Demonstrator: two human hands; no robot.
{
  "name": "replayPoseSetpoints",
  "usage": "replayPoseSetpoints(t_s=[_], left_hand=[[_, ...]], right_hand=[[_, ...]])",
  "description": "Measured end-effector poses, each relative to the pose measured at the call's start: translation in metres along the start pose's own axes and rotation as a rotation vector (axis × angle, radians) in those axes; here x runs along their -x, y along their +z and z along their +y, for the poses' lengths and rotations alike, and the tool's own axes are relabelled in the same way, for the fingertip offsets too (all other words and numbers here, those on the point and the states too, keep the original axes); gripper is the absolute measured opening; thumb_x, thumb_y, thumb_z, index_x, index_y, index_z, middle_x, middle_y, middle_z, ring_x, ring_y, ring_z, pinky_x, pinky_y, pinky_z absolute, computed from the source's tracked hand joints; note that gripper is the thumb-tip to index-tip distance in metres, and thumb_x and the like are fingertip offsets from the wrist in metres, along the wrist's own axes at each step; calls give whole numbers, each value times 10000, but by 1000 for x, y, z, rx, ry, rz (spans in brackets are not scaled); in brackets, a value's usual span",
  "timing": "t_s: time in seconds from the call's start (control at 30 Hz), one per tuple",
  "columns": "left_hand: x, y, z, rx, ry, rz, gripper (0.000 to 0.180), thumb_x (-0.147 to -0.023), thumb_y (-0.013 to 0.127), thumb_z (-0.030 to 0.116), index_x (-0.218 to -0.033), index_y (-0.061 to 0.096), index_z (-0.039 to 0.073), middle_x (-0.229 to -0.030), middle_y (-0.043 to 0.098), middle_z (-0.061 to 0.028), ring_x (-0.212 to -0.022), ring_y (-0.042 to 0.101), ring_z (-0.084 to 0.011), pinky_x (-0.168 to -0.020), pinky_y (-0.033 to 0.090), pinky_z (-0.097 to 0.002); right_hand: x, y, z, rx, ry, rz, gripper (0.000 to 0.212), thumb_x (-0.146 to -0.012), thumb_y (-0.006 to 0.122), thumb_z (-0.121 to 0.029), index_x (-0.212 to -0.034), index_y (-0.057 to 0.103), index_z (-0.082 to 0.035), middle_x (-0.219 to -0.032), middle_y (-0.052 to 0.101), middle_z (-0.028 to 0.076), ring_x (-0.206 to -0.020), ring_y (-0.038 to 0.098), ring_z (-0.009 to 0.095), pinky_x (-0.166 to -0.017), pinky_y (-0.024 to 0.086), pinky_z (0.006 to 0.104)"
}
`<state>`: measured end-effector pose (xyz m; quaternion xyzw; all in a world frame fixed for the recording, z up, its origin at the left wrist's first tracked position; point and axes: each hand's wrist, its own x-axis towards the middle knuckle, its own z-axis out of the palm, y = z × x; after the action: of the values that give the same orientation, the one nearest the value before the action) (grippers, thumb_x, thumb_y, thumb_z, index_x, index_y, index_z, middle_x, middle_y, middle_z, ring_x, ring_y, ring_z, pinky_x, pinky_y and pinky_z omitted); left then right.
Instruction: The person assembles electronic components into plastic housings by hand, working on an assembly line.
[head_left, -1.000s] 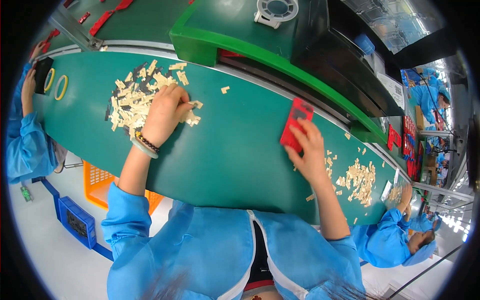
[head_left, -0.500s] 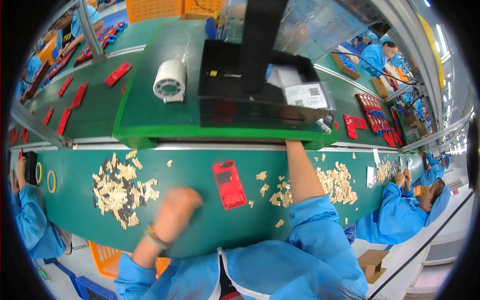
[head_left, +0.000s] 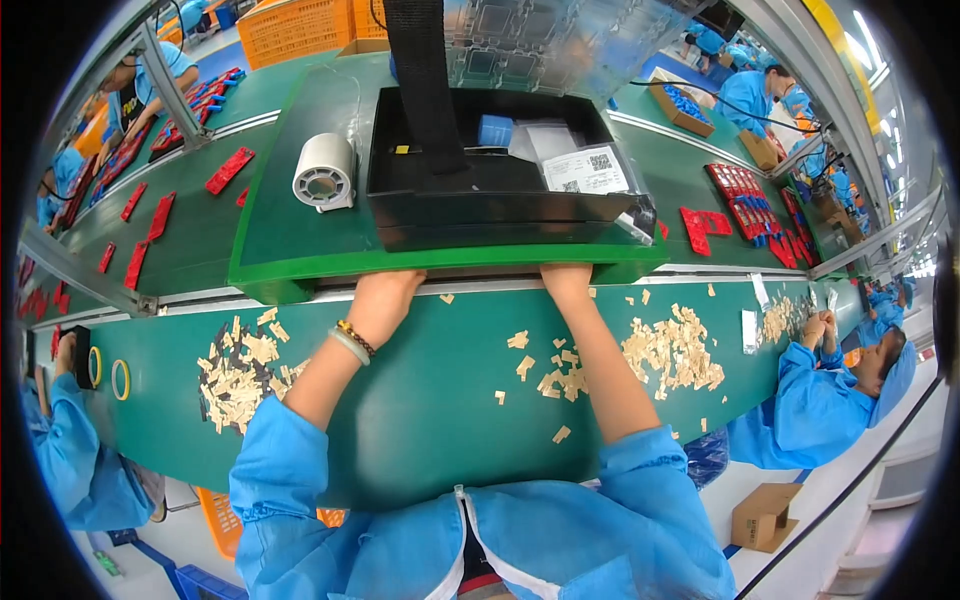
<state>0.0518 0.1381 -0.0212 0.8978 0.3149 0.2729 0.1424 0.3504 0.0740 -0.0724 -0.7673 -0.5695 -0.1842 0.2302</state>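
My left hand (head_left: pixel 385 295) and my right hand (head_left: pixel 566 280) both reach forward to the front edge of a raised green shelf (head_left: pixel 300 255). Their fingers are hidden beneath that edge, so whatever they hold cannot be seen. A beaded bracelet (head_left: pixel 352 340) is on my left wrist. On the green worktable (head_left: pixel 430 410), a pile of small beige pieces (head_left: pixel 235 375) lies left of my left arm. A second beige pile (head_left: pixel 670 350) lies right of my right arm. The shelf carries a black tray (head_left: pixel 500 205) and a white tape roll (head_left: pixel 325 172).
Red plastic parts (head_left: pixel 228 170) lie on the green belt behind the shelf, with more red parts (head_left: pixel 705 225) at the right. People in blue coats work at the table's left end (head_left: pixel 60 450) and right end (head_left: pixel 830 400). Two yellow rings (head_left: pixel 120 378) lie at the left. A cardboard box (head_left: pixel 765 515) stands on the floor.
Both hands moved forward from the tabletop to the shelf edge. The red part that lay on the table between them is no longer in view.
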Motion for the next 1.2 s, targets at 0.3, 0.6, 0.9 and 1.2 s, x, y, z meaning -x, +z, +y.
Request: replayPoseSetpoints(t_s=[0.3,0.6,0.9,1.2], left_hand=[[96,-46,56,356,-284,-95,100,-887,556,28,-986,545,35,-804,622,-142,-735,620,-310,-659,500,-387],[122,-35,67,1008,-570,-32,45,-891,641,45,-918,643,9,-937,575,-14,-857,518,-92,-765,422,-224],[114,-27,83,733,-19,112,223,-721,684,-54,-893,737,78,-991,578,-47,-897,527,-226,-758,454,-302],[124,-18,94,1345,-530,-123,229,-904,611,14,-1129,616,-32,-962,602,-59,-857,580,-103,-730,491,-236]], right_hand=[[36,-46,-81,-211,-224,-234,305,-791,654,-185,-1061,625,-47,-1160,596,158,-1103,540,344,-903,427,467],[132,-128,-123,-485,-551,-505,347,-750,693,-162,-1079,631,-74,-1232,554,104,-1179,486,290,-943,397,431],[108,-146,-137,-1670,551,-898,209,-924,590,-68,-1117,624,7,-928,639,29,-779,569,74,-694,466,227],[116,-143,-144,-1588,451,-375,166,-859,655,5,-1025,647,11,-910,649,54,-735,602,103,-672,498,238]])
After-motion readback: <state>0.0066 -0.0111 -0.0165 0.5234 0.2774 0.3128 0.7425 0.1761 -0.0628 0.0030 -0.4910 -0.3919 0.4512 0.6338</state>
